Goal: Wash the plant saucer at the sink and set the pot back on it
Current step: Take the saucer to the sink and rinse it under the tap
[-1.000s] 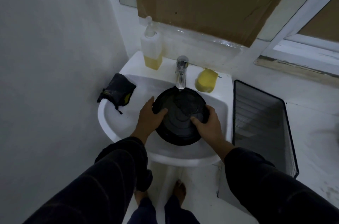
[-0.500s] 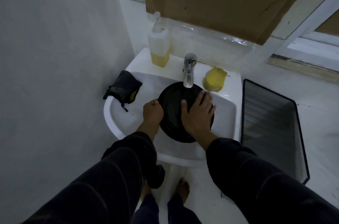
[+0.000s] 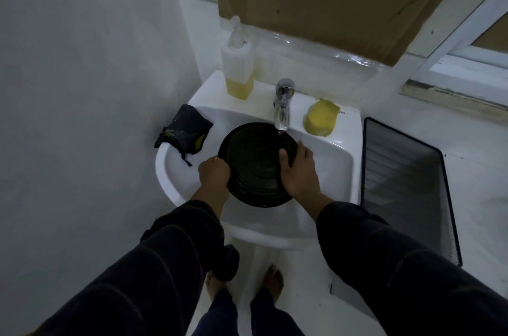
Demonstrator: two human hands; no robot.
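A round black plant saucer (image 3: 255, 165) with ridged rings sits tilted in the white sink (image 3: 330, 168), under the chrome tap (image 3: 283, 104). A thin stream of water falls from the spout onto the saucer's far edge. My left hand (image 3: 214, 173) grips the saucer's left rim with curled fingers. My right hand (image 3: 298, 170) holds the right rim, thumb on the inside face and fingers wrapped behind the edge. The plant pot is not in view.
A soap dispenser (image 3: 238, 66) with yellow liquid stands at the sink's back left. A yellow sponge (image 3: 320, 120) lies right of the tap. A dark cloth (image 3: 184, 131) hangs over the left rim. A black mesh tray (image 3: 406, 184) leans beside the sink. My bare feet are below.
My right hand slid off the saucer's face to grip its right rim. The left hand kept its hold on the left rim. The camera view shifted slightly.
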